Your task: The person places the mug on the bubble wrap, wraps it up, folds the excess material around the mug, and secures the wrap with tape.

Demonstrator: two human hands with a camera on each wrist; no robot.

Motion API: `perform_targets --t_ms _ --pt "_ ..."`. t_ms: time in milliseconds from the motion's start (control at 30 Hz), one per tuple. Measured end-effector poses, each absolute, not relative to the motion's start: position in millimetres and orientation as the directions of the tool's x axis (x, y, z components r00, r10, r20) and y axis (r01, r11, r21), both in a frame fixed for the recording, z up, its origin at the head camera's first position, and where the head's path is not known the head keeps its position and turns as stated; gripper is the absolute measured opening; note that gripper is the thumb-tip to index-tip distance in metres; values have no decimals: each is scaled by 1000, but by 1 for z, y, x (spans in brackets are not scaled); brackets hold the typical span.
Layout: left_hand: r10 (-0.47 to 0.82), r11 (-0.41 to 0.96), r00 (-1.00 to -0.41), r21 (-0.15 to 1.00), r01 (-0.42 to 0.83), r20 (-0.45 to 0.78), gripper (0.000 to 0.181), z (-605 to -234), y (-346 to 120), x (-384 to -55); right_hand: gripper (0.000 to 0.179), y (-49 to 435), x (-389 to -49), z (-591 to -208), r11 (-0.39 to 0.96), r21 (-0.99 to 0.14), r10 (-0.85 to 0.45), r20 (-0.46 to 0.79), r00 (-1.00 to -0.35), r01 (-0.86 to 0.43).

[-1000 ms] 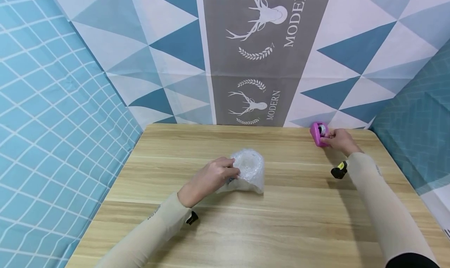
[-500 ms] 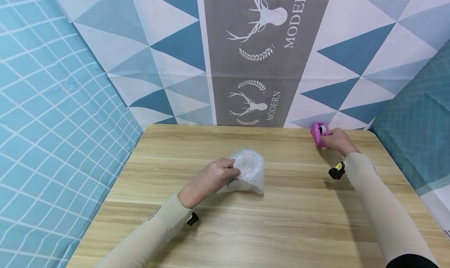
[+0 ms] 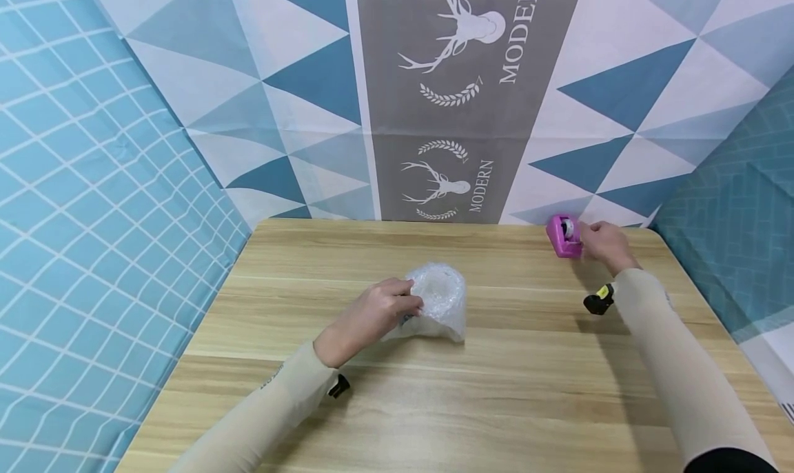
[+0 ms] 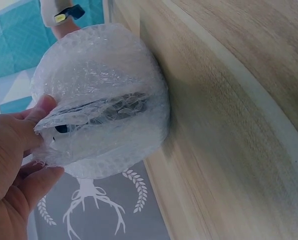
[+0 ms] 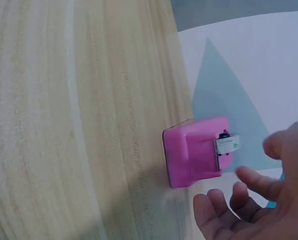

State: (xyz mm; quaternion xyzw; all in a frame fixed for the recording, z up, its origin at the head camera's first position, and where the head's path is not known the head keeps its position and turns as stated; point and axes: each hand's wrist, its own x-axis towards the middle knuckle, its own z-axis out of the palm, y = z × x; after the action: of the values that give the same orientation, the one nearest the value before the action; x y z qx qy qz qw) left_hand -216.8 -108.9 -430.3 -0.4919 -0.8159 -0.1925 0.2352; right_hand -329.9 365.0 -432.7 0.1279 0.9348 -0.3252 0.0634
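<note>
A rounded bundle of bubble wrap (image 3: 442, 300) stands on the wooden table, a pale round shape showing dimly through its top. My left hand (image 3: 372, 312) pinches the loose edge of the wrap at the bundle's left side. In the left wrist view, thumb and fingers of that hand grip the wrap (image 4: 114, 65) near a folded opening; what lies inside is mostly hidden. At the table's far right stands a pink tape dispenser (image 5: 181, 150) with a small roll in it. Right beside it is my right hand (image 3: 606, 244), its fingers (image 5: 261, 184) spread and slightly bent, holding nothing visible.
The wooden table (image 3: 509, 390) ends at a patterned cloth wall (image 3: 322, 114) close behind the tape dispenser. A blue checked cloth (image 3: 93, 252) hangs along the left side, and a teal one (image 3: 738, 218) along the right.
My right hand has let go of the tape dispenser and shifted slightly right of it, the fingers now apart from it. My left hand and the bubble wrap have stayed in place.
</note>
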Motion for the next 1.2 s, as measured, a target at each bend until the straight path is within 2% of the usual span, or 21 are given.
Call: perform_targets --t_ms 100,200,367,467,633,767,1033,1200 --pt "711 442 -406 84 893 574 7 -431 -109 -217 83 365 -331 -434 794 -548 136 -261 -956 263" --pt "713 442 -408 87 893 571 7 -431 -109 -216 76 366 -332 -438 810 -539 85 -283 -955 232" --pt "711 442 -407 87 893 574 5 -431 -110 -216 49 364 -336 -443 812 -560 57 -208 -976 166" --pt "709 443 -405 82 893 577 5 -432 -109 -216 39 361 -338 -445 793 -589 68 -166 -984 154" --pt "709 452 -413 81 888 572 5 -432 -109 -216 41 358 -339 -444 738 -647 104 -172 -980 192" --pt "707 454 -419 89 887 570 5 -432 -109 -216 44 360 -339 -444 744 -640 93 -183 -979 191" --pt "704 454 -428 105 885 566 5 -432 -110 -216 40 371 -337 -451 792 -606 0 -117 -993 71" --pt "702 458 -434 109 883 565 5 -431 -110 -215 35 372 -338 -456 792 -608 -12 -104 -995 54"
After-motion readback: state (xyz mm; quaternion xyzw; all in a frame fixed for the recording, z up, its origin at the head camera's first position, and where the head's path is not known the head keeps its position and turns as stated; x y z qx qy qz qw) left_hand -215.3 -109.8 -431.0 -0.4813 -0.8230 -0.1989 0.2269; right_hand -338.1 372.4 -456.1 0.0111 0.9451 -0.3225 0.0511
